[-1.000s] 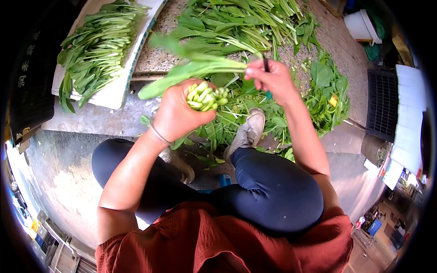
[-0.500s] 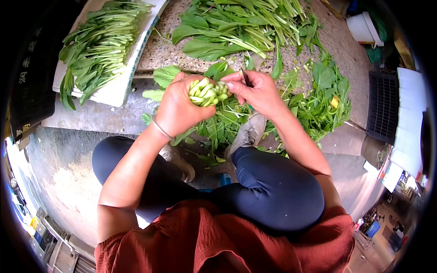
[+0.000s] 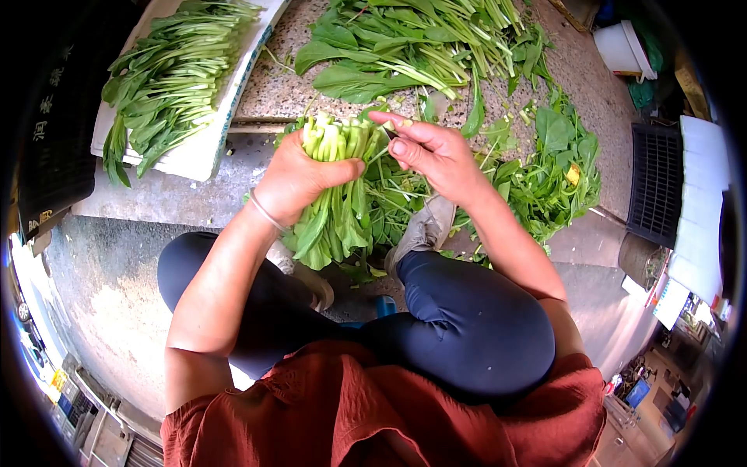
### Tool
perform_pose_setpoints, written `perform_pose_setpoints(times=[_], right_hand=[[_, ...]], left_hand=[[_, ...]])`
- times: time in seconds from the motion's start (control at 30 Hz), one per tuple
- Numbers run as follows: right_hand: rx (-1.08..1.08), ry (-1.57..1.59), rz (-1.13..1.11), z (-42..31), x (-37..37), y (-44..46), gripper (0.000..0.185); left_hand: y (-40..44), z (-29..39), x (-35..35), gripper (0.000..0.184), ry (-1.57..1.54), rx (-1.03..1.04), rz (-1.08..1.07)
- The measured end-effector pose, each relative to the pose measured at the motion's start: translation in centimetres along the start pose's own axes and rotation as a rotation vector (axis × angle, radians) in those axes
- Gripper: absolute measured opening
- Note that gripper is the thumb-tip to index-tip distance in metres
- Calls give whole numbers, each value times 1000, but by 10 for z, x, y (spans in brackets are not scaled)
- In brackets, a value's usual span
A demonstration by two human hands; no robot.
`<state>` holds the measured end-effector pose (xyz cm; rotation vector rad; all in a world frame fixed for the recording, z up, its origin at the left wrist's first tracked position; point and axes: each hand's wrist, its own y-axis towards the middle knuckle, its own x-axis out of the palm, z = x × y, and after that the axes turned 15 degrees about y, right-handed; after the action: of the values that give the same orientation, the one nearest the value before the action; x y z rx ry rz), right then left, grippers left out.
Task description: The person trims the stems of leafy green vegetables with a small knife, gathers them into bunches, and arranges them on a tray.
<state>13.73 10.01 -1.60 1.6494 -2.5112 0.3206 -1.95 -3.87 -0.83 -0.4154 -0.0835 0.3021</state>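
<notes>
The greens (image 3: pixel 336 226) look light and soft; I'd hold the stalks (image 3: pixel 328 137), where the left hand (image 3: pixel 299 177) wraps tight. Beside the greens, the right hand (image 3: pixel 437 154) pinches a dark blade (image 3: pixel 391 133).

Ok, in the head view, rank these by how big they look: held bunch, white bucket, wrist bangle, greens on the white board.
1. Greens on the white board
2. Held bunch, partly hidden by the left hand
3. White bucket
4. Wrist bangle
</notes>
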Motion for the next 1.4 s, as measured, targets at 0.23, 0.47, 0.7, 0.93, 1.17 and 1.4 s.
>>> perform_pose_setpoints(times=[0.23, 0.47, 0.7, 0.93, 1.17, 1.4], right_hand=[[168, 154, 161, 6, -4, -3, 31], [98, -147, 229, 4, 0, 4, 20], [171, 104, 120, 1, 2, 3, 18], [-306, -1348, 726, 43, -83, 17, 21], [-234, -1132, 625, 46, -109, 21, 21], [-66, -38, 611, 6, -79, 10, 21]], left_hand=[[2, -3, 1, 37, -12, -27, -62], [4, -3, 4, 29, 190, -9, -2], [5, -9, 4, 40, 193, 36, -78], [2, -2, 5, 44, 169, 17, 4], [2, -1, 7, 26, 257, 50, -41], [-1, -2, 12, 31, 540, 140, 48]])
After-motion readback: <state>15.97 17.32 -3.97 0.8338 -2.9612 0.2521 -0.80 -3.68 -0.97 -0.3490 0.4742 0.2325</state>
